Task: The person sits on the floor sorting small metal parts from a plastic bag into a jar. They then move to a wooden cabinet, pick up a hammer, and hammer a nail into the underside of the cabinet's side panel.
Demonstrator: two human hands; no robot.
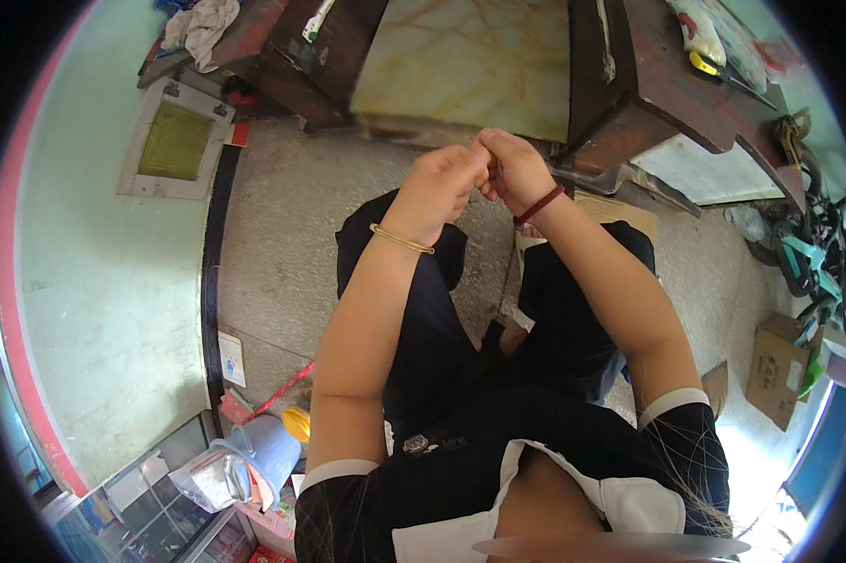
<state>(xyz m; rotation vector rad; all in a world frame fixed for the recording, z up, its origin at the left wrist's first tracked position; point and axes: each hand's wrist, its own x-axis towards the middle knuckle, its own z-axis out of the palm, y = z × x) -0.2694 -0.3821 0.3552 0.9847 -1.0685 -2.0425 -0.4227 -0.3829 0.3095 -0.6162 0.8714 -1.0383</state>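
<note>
Evidently, some close fingertip work is in hand: the left hand (442, 183), with a thin gold-coloured bangle (401, 240) at its wrist, meets the right hand (517, 169), which wears a dark-red cord band (539, 205). Their tips come together just off the near edge of the cream-green marbled panel (460, 66), set between the dark-brown wooden sides of the desk (662, 66). Fingers on both are curled inward, thumbs towards forefingers; whether they grasp something small or only touch each other I cannot tell, since the knuckles hide the contact. Anything held would be at that meeting point, over the floor (273, 225) by the panel's edge.

I judge that the next move calls for steady wrists and a light, precise pinch. Near the desk's far right corner lies a yellow-handled tool with a slim dark shaft (720, 73), well apart from both hands.
</note>
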